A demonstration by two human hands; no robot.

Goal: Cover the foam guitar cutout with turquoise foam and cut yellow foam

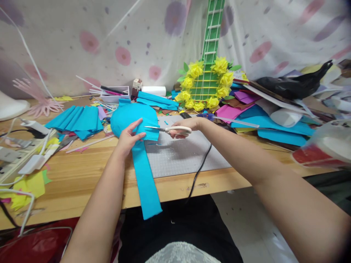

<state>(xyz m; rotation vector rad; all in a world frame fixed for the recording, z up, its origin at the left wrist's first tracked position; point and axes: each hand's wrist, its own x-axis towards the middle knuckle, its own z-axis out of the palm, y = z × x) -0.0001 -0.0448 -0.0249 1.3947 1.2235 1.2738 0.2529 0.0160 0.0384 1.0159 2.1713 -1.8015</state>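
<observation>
My left hand [128, 138] grips the near edge of a rounded blue crepe-paper piece [131, 111], thumb and forefinger showing on its front. From beneath this piece a long blue paper strip [146, 182] runs down over the table's front edge. In my right hand [188, 126] is a pair of scissors with cream handles [181, 129]. Their blades point left and lie over the paper's lower right part, close to my left fingertips. I cannot tell whether they are cutting into it. Under both sits a grey cutting mat [186, 157], with small blue scraps on it.
Pleated blue paper [76, 120] lies left. A green paper guitar with yellow flowers [205, 84] stands behind. Coloured paper sheets [271, 120] pile up at right, near a clear tub [325, 149]. A black cable [201, 168] crosses the mat. A power strip [13, 160] sits far left.
</observation>
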